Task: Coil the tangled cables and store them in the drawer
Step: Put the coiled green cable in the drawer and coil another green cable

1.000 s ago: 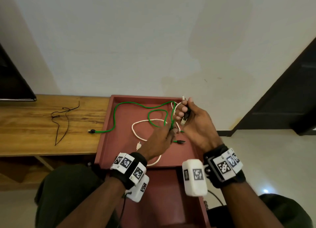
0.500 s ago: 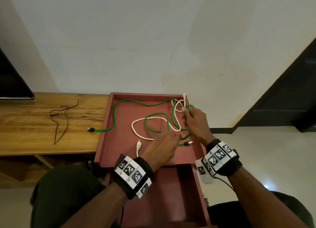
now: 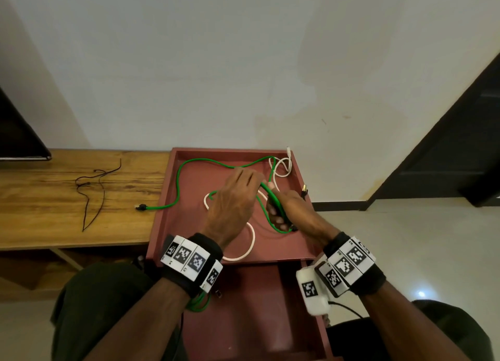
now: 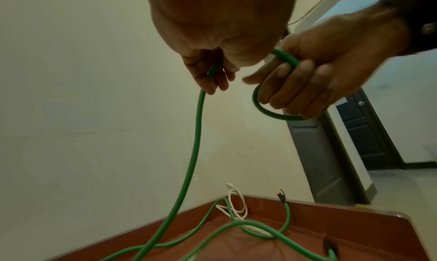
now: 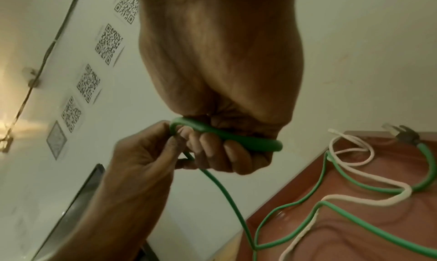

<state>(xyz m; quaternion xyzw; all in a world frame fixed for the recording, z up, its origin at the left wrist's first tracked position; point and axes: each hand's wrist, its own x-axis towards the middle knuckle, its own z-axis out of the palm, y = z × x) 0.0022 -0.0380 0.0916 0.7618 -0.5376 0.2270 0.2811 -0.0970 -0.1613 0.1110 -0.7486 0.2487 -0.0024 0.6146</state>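
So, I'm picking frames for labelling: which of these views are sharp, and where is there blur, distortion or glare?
Head view: sharp, wall edges bowed by the wide lens, small glare spot on the floor. Left wrist: green cable crisp near the left hand, soft at the bottom edge. Right wrist: dim, right hand slightly soft, warm flare at left.

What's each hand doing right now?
Left hand: pinches the green cable.
Right hand: fingers curled round a loop of the green cable.
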